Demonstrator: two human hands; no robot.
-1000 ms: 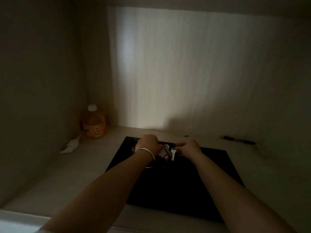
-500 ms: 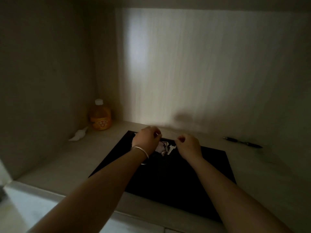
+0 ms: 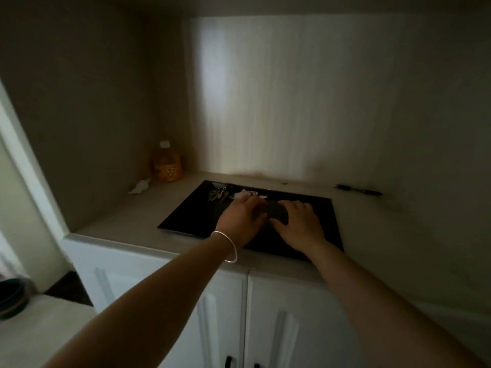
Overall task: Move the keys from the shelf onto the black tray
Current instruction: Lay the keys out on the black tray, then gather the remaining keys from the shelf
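keys (image 3: 220,194): on black tray (image 3: 186,219), far-left corner, at 11 o'clock from both hands. left hand (image 3: 240,221), right hand (image 3: 299,224): over the tray, side by side, fingers spread, gripping nothing. orange bottle (image 3: 166,166): shelf back-left corner.

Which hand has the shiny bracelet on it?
The left hand has it: a thin silver bangle hangs around that wrist. The right hand beside it has a bare wrist. Both are above the black tray.

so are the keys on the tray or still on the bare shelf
On the tray: the keys lie on the black tray near its far left corner, beyond the left hand, which is off them.
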